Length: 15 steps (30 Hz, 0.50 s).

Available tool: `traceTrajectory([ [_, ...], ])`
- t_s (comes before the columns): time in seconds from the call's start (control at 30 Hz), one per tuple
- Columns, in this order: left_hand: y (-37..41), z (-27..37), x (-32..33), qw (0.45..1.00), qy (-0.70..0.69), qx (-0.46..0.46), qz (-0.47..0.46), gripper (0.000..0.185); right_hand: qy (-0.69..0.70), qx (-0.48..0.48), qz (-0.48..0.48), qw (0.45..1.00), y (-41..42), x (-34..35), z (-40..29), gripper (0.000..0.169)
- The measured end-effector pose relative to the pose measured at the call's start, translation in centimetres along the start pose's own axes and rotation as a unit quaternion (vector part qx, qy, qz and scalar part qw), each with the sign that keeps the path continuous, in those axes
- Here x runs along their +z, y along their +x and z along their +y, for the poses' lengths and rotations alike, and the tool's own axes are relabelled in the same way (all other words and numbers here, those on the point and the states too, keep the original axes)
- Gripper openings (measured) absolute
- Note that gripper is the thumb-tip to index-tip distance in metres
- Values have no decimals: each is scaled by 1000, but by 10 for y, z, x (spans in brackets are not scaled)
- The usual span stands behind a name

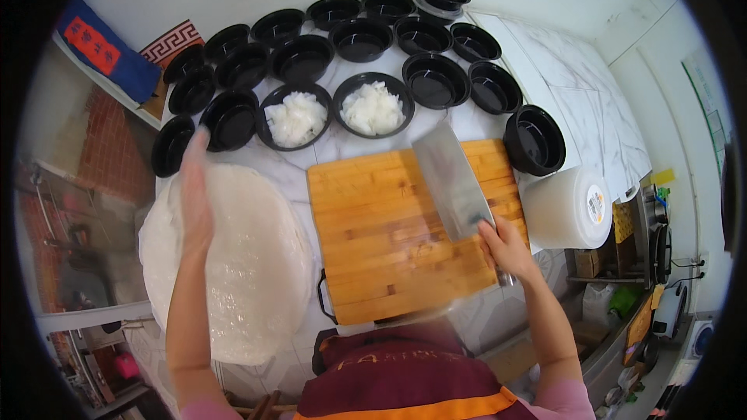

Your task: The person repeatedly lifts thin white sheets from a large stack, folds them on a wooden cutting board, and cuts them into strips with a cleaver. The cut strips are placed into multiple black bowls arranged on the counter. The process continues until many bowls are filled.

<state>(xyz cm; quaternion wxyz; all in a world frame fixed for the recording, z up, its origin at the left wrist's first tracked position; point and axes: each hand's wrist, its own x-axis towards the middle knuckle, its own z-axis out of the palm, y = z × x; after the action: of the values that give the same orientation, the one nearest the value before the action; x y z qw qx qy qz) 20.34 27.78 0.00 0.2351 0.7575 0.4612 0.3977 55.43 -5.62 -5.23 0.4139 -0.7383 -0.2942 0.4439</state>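
My right hand (505,248) grips the handle of a cleaver (452,184). Its broad blade is above the right half of a wooden cutting board (367,227). My left hand (197,198), blurred and seen edge-on, is stretched out with nothing visible in it. It is over the left side of a large round stack of glossy white sheets (257,262), perhaps noodle sheets, its fingertips near a black plastic bowl (173,146). Beyond the board, two black bowls hold cut white pieces: the left pile (296,118) and the right pile (373,108).
Several black bowls (362,39) stand in rows on the marble-patterned table (286,178). Right of the board are a bowl (535,140) and a stack of translucent plastic lids (566,208). The board has a black handle (324,296). A blue cloth (108,49) is at the far left.
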Motion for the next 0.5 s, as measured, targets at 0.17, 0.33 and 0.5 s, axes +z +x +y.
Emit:
traceTrajectory([
  [0.17, -143, -17, -71, 939, 189, -109, -266, 59, 41, 82, -47, 995, -62, 28, 47, 18],
  [0.33, -249, -35, -64, 850, 344, -145, -372, 70, 56, 74, -80, 992, -73, 72, 48, 17],
  [0.5, -228, -39, -50, 897, 338, -51, -281, 67, 49, 67, -124, 989, -67, 87, 48, 19],
])
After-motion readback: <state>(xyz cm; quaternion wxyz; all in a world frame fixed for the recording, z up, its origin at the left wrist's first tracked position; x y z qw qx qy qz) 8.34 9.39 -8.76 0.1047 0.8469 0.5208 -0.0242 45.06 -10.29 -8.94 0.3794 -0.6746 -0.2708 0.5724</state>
